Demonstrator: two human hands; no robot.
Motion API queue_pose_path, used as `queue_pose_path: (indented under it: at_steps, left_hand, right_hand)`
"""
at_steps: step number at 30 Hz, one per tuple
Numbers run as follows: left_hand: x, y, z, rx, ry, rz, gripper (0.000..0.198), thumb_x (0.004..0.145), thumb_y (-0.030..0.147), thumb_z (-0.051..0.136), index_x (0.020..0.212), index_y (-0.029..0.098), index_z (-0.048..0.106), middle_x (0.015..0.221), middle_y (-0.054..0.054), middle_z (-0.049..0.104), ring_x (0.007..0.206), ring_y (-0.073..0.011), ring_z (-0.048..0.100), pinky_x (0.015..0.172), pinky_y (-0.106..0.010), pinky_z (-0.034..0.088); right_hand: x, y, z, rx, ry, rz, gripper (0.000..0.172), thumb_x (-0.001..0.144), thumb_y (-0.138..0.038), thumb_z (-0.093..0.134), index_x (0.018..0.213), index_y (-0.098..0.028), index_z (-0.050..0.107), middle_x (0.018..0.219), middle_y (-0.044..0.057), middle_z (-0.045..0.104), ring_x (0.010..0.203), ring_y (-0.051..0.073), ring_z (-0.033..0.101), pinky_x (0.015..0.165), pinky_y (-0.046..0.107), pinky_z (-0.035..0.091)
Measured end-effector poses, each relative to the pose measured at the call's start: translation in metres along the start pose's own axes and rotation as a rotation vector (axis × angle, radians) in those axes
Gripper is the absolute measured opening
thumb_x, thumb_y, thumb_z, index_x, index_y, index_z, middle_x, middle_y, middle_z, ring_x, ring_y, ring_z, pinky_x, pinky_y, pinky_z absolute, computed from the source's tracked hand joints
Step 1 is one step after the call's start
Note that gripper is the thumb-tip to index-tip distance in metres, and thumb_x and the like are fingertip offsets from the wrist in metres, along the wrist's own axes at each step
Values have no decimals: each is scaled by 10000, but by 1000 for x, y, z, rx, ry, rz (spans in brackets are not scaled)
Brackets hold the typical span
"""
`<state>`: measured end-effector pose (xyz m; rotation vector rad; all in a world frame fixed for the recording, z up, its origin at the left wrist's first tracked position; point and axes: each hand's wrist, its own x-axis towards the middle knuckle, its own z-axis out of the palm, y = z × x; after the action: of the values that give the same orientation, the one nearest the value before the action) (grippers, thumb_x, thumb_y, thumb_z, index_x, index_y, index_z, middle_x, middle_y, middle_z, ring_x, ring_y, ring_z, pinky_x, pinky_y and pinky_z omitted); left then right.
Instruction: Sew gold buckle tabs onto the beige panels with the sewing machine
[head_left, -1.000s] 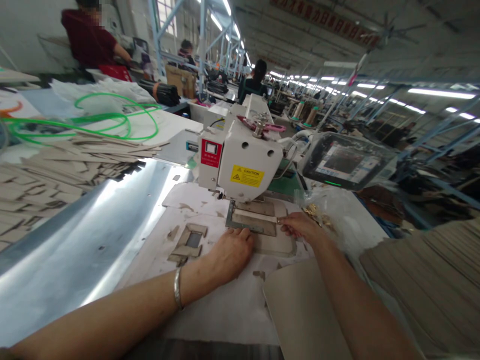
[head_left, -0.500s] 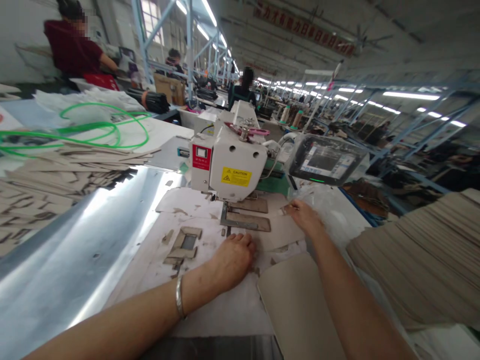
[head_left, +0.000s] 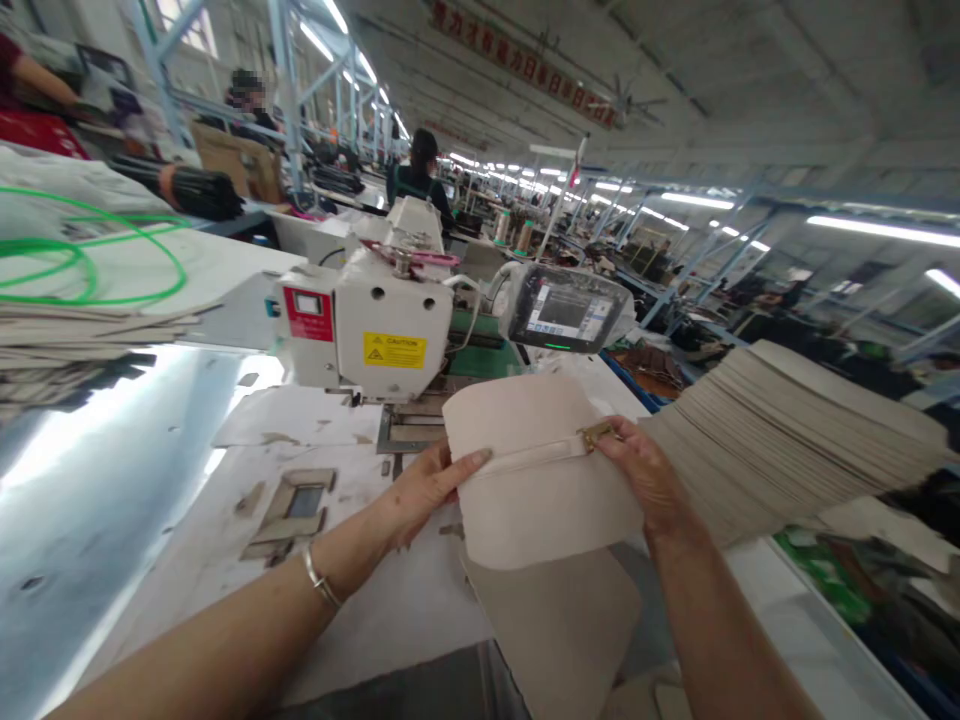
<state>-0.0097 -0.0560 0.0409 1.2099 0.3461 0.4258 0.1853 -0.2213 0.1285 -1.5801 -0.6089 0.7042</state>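
With both hands I hold the flat beige panel with rounded corners (head_left: 547,515) raised over the white table (head_left: 799,610), just in front of the white, boxy sewing machine (head_left: 394,325). My left hand (head_left: 427,492) is closed on the panel's left edge, the thumb lying on top; its fingers underneath are mostly hidden. My right hand (head_left: 641,472) is pinched on the small brass-coloured clasp (head_left: 595,436) at the end of the narrow beige strap (head_left: 536,456). Below, by the table's near edge, lies a second beige panel (head_left: 555,625); at the right edge is a stack of beige sheets (head_left: 750,450).
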Motion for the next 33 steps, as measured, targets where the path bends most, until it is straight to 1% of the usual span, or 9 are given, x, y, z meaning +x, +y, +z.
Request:
queue_pose_path:
  at_steps: [2, 5, 7, 12, 14, 20, 27, 30, 33]
  left_hand:
    - [-7, 1, 5, -75, -24, -104, 588, 673, 538, 777, 1053, 116, 624, 940, -110, 723, 783, -202, 678, 667, -286, 536]
    - [-16, -6, 1, 54, 4, -181, 546, 613, 534, 814, 916, 117, 635, 752, -54, 705, 579, -142, 614, 483, -215, 446]
    - [-20, -13, -5, 144, 21, -195, 536, 600, 541, 814, 881, 124, 629, 691, -24, 687, 514, -119, 569, 429, -197, 396]
    - [-22, -20, -11, 184, 0, -188, 526, 620, 528, 804, 928, 133, 643, 780, -41, 725, 637, -163, 644, 562, -244, 494]
    - [-23, -16, -10, 161, -2, -214, 528, 622, 511, 811, 959, 138, 652, 839, -53, 739, 697, -177, 665, 623, -262, 520]
    - [-24, -7, -11, 88, 8, -298, 565, 565, 470, 858, 978, 142, 655, 854, -55, 749, 680, -168, 666, 616, -251, 525]
    - [-22, -9, -13, 110, -49, -292, 548, 602, 483, 833, 991, 142, 652, 900, -57, 743, 708, -161, 664, 652, -255, 528]
    - [-20, -12, -17, 221, -87, -251, 499, 663, 516, 780, 957, 138, 640, 869, -53, 723, 736, -159, 657, 697, -266, 527]
    - [-21, -17, -20, 344, -162, -188, 445, 757, 520, 690, 978, 141, 612, 798, -32, 682, 736, -151, 639, 727, -282, 527]
  right_hand:
    - [-10, 12, 1, 6, -15, -4, 551, 665, -398, 786, 1134, -265, 530, 868, -10, 700, 598, 153, 624, 527, 241, 481]
    - [-19, 39, 2, 88, -60, 32, 780, 648, -339, 811, 1337, -288, 451, 944, -2, 713, 687, 171, 659, 577, 252, 501]
    - [-24, 58, 4, 162, -123, 81, 724, 636, -302, 812, 1296, -255, 517, 944, 8, 714, 708, 170, 660, 595, 253, 499]
    - [-31, 86, 9, 281, -181, 181, 456, 611, -251, 830, 1025, -186, 651, 846, 9, 712, 655, 147, 642, 592, 245, 479]
    - [-33, 88, 12, 312, -158, 185, 435, 600, -255, 848, 984, -182, 657, 824, 0, 710, 650, 138, 638, 600, 240, 476]
    - [-40, 85, 16, 338, -126, 214, 376, 601, -345, 867, 854, -154, 665, 742, 8, 702, 589, 125, 617, 566, 236, 463]
    - [-41, 82, 21, 324, -143, 198, 376, 596, -368, 866, 840, -156, 674, 745, 16, 703, 587, 124, 616, 567, 238, 470]
    - [-54, 79, -1, 201, -51, 196, 405, 605, -417, 839, 884, -173, 676, 776, 45, 715, 597, 166, 637, 563, 279, 493]
    - [-91, 71, -62, -202, 268, 30, 429, 680, -530, 719, 984, -230, 686, 879, 88, 737, 694, 259, 691, 615, 374, 553]
